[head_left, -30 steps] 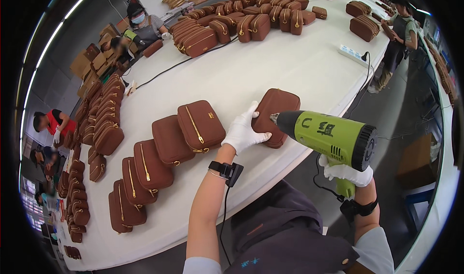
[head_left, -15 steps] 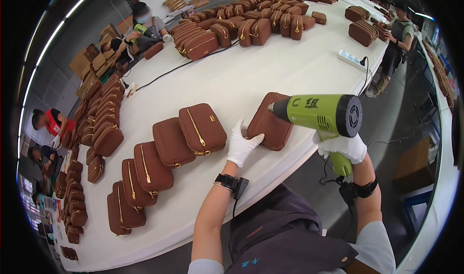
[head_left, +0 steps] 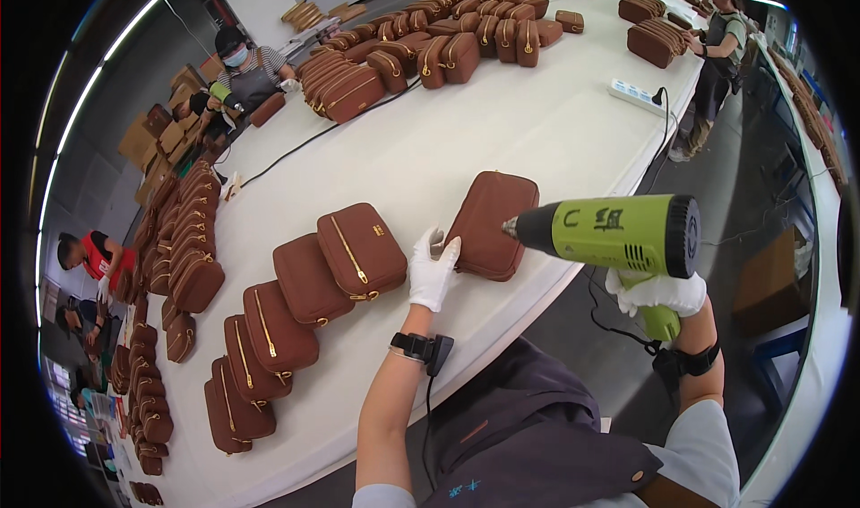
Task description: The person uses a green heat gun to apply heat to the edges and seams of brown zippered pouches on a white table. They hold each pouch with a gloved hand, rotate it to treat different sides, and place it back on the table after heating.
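Note:
A brown bag [head_left: 495, 226] with rounded corners lies on the white table near its front edge, plain side up. At its left edge is my left hand [head_left: 433, 273], in a white glove; the thumb touches the bag's edge and the fingers stand apart from the thumb. My right hand [head_left: 667, 293], also gloved, is wrapped round the handle of a green heat gun [head_left: 614, 230]. The gun's dark nozzle points left at the bag's right side, close to it. Left of my left hand, several brown bags with gold zips [head_left: 361, 248] overlap in a slanting row.
Rows of brown bags [head_left: 184, 239] line the table's left side, and more bags [head_left: 349, 91] crowd its far part. A white power strip [head_left: 638, 96] sits near the right edge. Co-workers stand around the table; one person [head_left: 255, 69] holds another green heat gun. A cardboard box [head_left: 766, 279] stands at right.
The heat gun has moved right and slightly down, its nozzle now beside the bag rather than over it. My left thumb has slid from the bag's face to its left edge.

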`<state>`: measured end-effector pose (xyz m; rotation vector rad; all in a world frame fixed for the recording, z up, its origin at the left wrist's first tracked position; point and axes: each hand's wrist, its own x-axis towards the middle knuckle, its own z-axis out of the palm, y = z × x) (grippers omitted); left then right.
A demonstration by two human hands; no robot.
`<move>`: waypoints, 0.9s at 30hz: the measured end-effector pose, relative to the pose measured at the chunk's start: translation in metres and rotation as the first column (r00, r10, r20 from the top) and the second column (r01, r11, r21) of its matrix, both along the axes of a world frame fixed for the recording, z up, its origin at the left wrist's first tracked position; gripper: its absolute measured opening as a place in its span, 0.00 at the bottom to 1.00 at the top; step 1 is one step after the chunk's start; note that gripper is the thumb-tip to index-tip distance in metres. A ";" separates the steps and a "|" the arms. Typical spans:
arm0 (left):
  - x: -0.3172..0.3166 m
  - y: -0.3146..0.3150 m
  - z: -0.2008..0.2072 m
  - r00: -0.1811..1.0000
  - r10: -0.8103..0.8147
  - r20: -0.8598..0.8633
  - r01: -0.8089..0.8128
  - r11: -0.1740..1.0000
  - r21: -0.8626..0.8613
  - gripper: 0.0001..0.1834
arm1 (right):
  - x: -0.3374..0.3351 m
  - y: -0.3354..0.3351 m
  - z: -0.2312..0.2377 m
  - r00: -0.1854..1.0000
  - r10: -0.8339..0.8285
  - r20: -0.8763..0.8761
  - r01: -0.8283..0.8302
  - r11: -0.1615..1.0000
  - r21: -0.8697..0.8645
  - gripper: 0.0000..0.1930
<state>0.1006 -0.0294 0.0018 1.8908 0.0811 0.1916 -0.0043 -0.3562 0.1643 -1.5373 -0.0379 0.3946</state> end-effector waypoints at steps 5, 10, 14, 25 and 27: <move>0.009 -0.031 0.040 0.991 -0.130 0.027 0.074 0.710 0.700 0.46 | -0.016 -0.014 -0.013 0.998 -0.028 0.062 0.022 0.994 0.103 0.29; 0.031 -0.038 0.039 0.988 -0.139 -0.064 0.153 0.905 0.397 0.40 | 0.006 -0.015 -0.017 0.978 -0.171 0.117 0.163 0.984 0.070 0.14; 0.042 -0.025 0.003 0.989 -0.139 0.054 0.121 0.957 0.263 0.37 | 0.032 -0.019 -0.029 0.980 -0.148 0.135 0.135 0.986 0.102 0.14; 0.050 -0.038 0.035 0.899 -0.315 -0.303 0.338 0.941 0.022 0.48 | 0.034 -0.017 -0.036 0.987 -0.099 0.128 0.078 0.984 0.158 0.12; 0.047 -0.045 0.033 0.884 -0.368 -0.290 0.376 0.926 -0.029 0.40 | 0.016 -0.023 -0.036 0.992 -0.092 0.082 0.079 0.985 0.156 0.16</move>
